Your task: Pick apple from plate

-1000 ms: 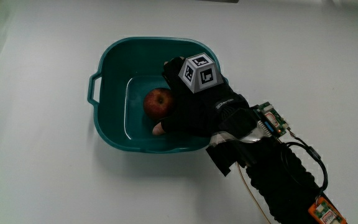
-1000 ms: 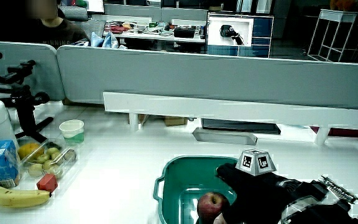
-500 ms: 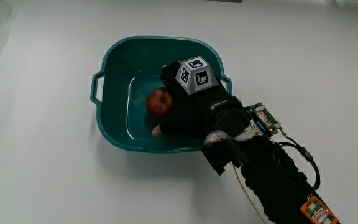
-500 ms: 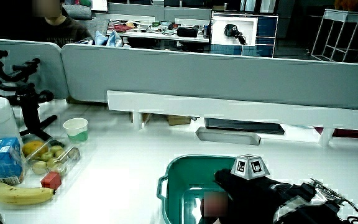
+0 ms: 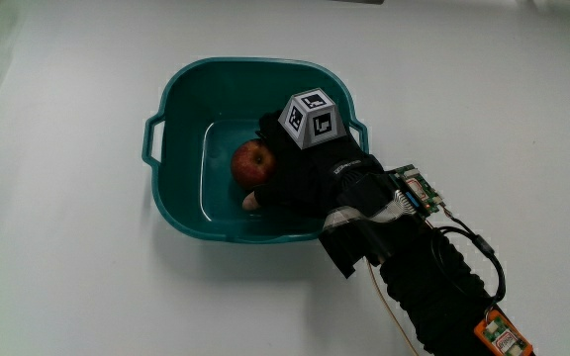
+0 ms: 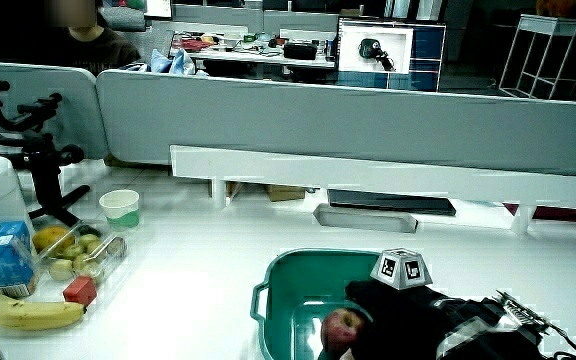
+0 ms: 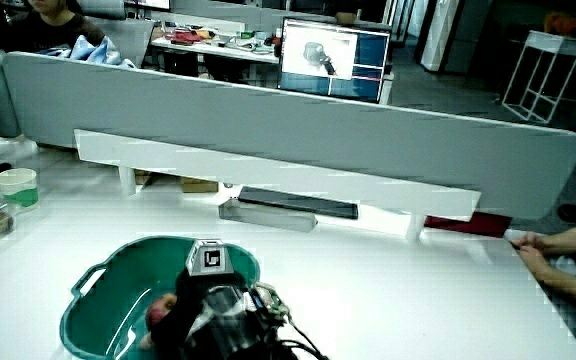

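Resting inside the teal plastic tub (image 5: 181, 109) at the frame's centre, the black-gloved hand (image 5: 315, 168) is curling its fingers against the red apple (image 5: 252, 162) on the white desk (image 5: 67, 257).

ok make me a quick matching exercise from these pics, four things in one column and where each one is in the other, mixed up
Things:
1. apple
2. hand
3. banana
4. patterned cube

Places:
A. on the back of the glove
B. on the table beside the clear box of fruit
C. inside the teal basin, on its floor
D. reaching into the basin, against the apple

Pairs: 1-C, 2-D, 3-B, 4-A
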Demonstrator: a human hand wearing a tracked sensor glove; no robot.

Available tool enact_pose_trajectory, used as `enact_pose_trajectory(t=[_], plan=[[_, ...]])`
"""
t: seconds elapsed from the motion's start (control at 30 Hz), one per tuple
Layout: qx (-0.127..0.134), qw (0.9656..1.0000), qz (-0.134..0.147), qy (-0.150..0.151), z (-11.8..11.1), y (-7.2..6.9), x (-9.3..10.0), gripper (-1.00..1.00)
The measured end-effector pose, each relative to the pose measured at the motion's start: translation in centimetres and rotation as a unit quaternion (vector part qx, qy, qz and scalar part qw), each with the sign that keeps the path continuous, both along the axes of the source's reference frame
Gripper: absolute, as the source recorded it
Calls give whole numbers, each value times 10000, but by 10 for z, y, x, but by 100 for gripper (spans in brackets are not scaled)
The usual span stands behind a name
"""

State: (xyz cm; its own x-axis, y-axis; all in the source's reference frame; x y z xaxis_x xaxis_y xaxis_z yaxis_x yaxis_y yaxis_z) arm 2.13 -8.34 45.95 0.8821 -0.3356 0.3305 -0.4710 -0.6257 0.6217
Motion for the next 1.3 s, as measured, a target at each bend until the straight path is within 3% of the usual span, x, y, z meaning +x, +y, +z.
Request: enact_pose_trajectory(t=[0.27,0.63,0.8,0.83,0.93,1.17,1.3], plan=[[-94,9999,30,-112,3,-1,-1,58],[259,9989,-86,-388,0,2,-2,100],[304,9983,-117,-479,-5,3,-3,100],[413,9982,-110,-425,-6,2,-3,100],[362,9981,-95,-489,-9,1,-1,100],[514,9969,-191,-560,-31,3,3,100],[592,9963,-114,-604,-41,2,10,100]])
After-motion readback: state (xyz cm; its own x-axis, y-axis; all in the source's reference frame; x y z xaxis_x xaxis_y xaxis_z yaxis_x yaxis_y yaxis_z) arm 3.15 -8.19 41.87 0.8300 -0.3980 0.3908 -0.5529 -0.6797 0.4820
